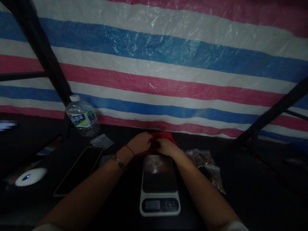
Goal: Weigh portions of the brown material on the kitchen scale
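Both hands are at a red bag (pixel 168 135) that lies just behind a digital scale (pixel 160 179). My left hand (pixel 141 143) is closed on the bag's left side, with its fingertips turned inward. From the other side, my right hand (pixel 166 146) is closed on the bag's right part, close to the left fingers. Between them shows a dark opening, and what lies inside is too dark to make out. Nothing rests on the scale's metal plate; its small display is too dim to read.
Several small clear bags (pixel 216 178) with brownish contents lie right of the scale. On the left are a phone (pixel 79 170), a white oval device (pixel 31 177), an empty clear bag (pixel 102 141) and a plastic bottle (pixel 83 118). A striped sheet (pixel 168 77) hangs behind the black table.
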Demonstrator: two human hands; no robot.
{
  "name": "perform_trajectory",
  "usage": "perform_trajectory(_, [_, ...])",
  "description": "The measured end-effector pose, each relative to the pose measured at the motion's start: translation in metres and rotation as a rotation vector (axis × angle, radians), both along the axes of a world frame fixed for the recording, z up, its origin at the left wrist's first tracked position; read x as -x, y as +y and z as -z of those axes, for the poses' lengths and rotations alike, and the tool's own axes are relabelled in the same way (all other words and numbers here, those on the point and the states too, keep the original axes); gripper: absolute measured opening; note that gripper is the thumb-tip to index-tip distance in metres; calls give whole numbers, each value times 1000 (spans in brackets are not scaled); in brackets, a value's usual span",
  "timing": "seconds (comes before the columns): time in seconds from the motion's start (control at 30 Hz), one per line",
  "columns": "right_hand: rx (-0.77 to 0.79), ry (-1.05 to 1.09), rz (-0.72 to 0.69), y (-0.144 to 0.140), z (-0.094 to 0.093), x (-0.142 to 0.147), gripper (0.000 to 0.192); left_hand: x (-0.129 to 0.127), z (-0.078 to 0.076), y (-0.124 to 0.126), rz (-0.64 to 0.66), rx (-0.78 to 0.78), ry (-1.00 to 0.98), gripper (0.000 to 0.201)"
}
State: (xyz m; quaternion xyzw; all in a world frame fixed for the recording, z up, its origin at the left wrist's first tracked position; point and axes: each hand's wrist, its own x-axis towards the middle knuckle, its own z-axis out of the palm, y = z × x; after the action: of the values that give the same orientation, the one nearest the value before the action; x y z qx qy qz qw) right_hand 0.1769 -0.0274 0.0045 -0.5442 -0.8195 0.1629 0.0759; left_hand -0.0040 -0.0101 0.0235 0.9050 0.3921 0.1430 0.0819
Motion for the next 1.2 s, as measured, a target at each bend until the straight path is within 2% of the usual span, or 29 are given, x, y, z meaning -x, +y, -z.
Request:
perform_trajectory(0.1, [28, 32, -9, -2, 0, 0, 46, -1, -5, -7, 87, 117, -11, 26])
perform_trajectory(0.23, [4, 123, -62, -3, 1, 2, 36, 0, -6, -20, 363, 339, -14, 31])
perform_trajectory(0.33, [-14, 132, -73, -2, 0, 1, 39, 5, -3, -29, 429, 312, -63, 46])
perform_trajectory(0.4, [-32, 109, -38, -1, -2, 0, 40, 8, 0, -32, 436, 279, -102, 46])
perform_trajectory(0.5, [-65, 87, 58, 1, -6, -3, 37, 9, 7, -28, 361, 264, -186, 32])
perform_trajectory(0.63, [-114, 94, 122, 3, -11, -6, 35, 2, 19, -15, -25, 175, -345, 21])
perform_trajectory(0.7, [-128, 87, 119, 4, -12, -7, 35, -1, 27, -10, -135, 109, -386, 20])
perform_trajectory(0.83, [-132, 93, 130, 4, -13, -5, 33, 1, 39, -6, -146, -18, -391, 22])
perform_trajectory(0.93, [-141, 84, 99, 1, -10, 1, 31, 7, 43, -6, -154, -118, -358, 22])
perform_trajectory(1.0, [-81, 65, 31, -1, -5, 5, 32, 9, 44, -5, -171, -139, -353, 22])
perform_trajectory(1.1, [12, 26, -20, -2, 4, 9, 52, 9, 48, -6, -189, -135, -360, 21])
perform_trajectory(1.2, [18, 9, -42, 0, 7, 10, 47, 4, 53, -8, -183, -114, -364, 23])
